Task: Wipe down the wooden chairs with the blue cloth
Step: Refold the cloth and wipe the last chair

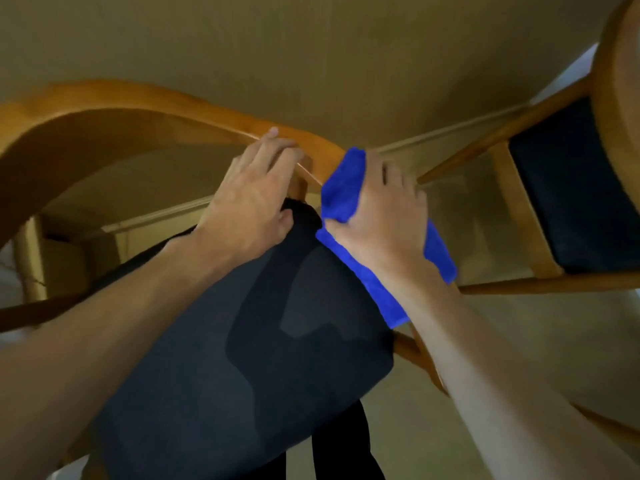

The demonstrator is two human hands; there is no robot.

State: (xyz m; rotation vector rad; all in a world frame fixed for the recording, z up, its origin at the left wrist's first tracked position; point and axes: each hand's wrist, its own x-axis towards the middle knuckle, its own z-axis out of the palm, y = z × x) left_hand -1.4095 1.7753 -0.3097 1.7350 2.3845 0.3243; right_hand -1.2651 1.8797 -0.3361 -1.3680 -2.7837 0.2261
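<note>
A wooden chair with a curved honey-coloured backrest and a dark cushioned seat fills the left and middle of the head view. My left hand grips the right end of the backrest rail, fingers curled over its top edge. My right hand is shut on the blue cloth and presses it against the chair frame just right of the rail's end. Part of the cloth hangs below my wrist. The frame under the cloth is hidden.
A second wooden chair with a dark seat stands at the right, its rungs close to my right hand. A tan table underside or wall spans the top. Pale floor shows at the lower right.
</note>
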